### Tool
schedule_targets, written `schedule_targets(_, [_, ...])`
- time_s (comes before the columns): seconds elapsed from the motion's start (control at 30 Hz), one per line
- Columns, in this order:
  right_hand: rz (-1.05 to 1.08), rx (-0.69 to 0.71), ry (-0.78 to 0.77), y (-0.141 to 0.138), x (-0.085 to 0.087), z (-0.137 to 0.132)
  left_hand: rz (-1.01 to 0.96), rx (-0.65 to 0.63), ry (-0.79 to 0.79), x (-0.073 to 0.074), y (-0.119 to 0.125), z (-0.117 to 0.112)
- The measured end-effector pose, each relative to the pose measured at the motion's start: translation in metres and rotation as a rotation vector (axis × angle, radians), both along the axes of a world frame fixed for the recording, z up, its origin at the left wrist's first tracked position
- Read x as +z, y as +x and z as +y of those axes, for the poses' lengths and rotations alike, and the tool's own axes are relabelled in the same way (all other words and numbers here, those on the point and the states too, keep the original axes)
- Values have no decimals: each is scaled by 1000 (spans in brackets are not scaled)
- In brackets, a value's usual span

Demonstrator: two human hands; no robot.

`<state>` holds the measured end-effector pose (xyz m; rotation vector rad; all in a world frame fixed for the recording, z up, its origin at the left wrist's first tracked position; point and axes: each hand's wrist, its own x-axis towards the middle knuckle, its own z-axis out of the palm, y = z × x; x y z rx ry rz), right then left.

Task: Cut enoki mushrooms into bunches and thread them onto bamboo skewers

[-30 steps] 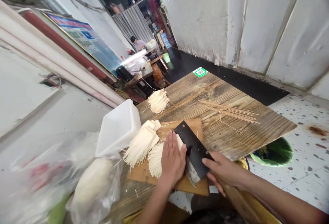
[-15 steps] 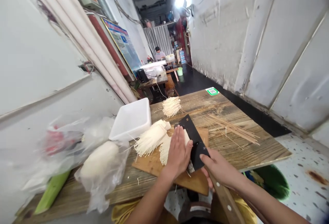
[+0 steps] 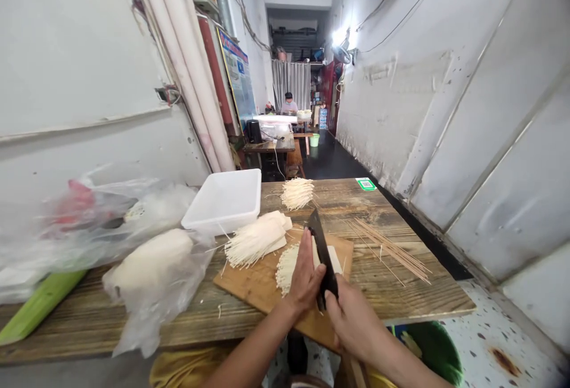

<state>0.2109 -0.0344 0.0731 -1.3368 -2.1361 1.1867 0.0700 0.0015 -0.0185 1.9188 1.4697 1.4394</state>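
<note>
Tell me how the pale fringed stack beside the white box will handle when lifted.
The pale fringed stack will likely be floppy at its fringed end, where thin strands splay. It may slide apart, since its pieces overlap unevenly. Strands could drop off, as loose bits lie on the wooden table.

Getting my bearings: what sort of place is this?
Probably a small eatery's prep area: a cleaver over a cutting board, a pile of thin skewers and a QR-code sticker on the wooden table suggest it.
</note>
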Motion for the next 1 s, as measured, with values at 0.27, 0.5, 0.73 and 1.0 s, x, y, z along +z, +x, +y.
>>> schedule_targets(0.27, [47,7,81,1,29,-11,55,51,135,37,-3,-4])
schedule_targets(0.5, [468,27,-232,9,59,-10,392,135,189,135,-18,-13])
schedule_targets(0.73, [681,151,-477,-52,32,32,648,475,103,137,-78,-16])
schedule_targets(1.0, [594,61,-495,-116,-34,70,651,413,-118,32,-139,35])
